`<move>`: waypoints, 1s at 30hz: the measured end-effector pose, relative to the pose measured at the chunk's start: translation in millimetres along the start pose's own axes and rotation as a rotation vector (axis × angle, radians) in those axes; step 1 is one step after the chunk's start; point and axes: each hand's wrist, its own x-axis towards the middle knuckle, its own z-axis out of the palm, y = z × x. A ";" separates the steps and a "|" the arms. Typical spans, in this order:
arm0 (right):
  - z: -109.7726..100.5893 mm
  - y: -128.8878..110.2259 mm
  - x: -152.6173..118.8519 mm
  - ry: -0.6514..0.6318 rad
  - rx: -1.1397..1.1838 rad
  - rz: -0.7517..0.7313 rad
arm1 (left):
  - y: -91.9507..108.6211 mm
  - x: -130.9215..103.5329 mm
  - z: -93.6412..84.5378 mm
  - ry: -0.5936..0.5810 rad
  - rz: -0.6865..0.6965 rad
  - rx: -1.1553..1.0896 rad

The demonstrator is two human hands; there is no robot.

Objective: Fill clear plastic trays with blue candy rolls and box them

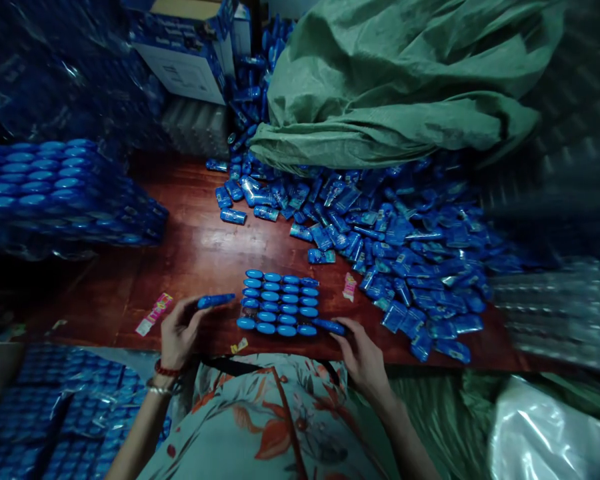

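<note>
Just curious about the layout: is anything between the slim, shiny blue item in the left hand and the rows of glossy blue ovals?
Nothing visible: only reddish wooden table shows between the blue item in the left hand and the blue ovals.

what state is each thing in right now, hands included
left hand: gripping a blue container
right hand: gripping another blue container
grid of blue containers: mostly standing on end, in rows
loose blue containers: heaped, lying in mixed directions
green cloth: creased, partly covering the heap
</note>
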 end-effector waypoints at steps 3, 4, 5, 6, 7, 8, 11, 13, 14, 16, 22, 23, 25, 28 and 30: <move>1.2 0.4 8.1 -0.070 -0.047 -0.136 | 6.2 -18.0 3.2 -0.022 0.078 0.004; 1.0 1.3 10.1 -0.086 -0.062 -0.190 | 8.4 -20.3 5.4 -0.022 0.098 0.005; 0.8 2.4 11.5 -0.102 -0.071 -0.245 | 10.5 -21.2 7.4 -0.022 0.119 0.005; 0.6 3.7 12.4 -0.121 -0.073 -0.295 | 12.4 -20.9 8.8 -0.022 0.135 0.005; 0.7 5.1 12.7 -0.138 -0.067 -0.332 | 13.8 -19.9 9.7 -0.030 0.152 0.008; 1.1 6.8 12.4 -0.146 -0.052 -0.355 | 14.6 -18.3 10.1 -0.042 0.168 0.013; 4.6 12.6 9.3 -0.095 0.013 -0.359 | 12.4 -12.1 10.4 -0.099 0.217 0.037; 7.4 16.4 6.6 -0.047 0.035 -0.343 | 7.6 -7.3 11.6 -0.164 0.266 0.053; 8.3 17.8 5.5 -0.040 0.038 -0.344 | 4.9 -4.8 12.3 -0.195 0.306 0.054; 9.0 18.4 4.4 -0.066 0.020 -0.362 | 0.5 0.3 13.5 -0.262 0.423 0.051; 3.1 -0.1 14.9 -0.246 -0.330 -0.482 | 6.6 17.0 9.7 -0.508 0.770 0.243; 1.4 -4.7 18.2 -0.283 -0.388 -0.499 | 9.1 19.5 8.9 -0.538 0.807 0.284; -2.5 -13.1 24.4 -0.359 -0.470 -0.537 | 12.9 23.2 7.5 -0.586 0.849 0.358; -7.8 -21.3 30.0 -0.441 -0.533 -0.594 | 15.8 23.3 5.0 -0.646 0.867 0.446; -9.6 -24.2 30.8 -0.462 -0.562 -0.610 | 17.6 20.0 2.4 -0.692 0.836 0.513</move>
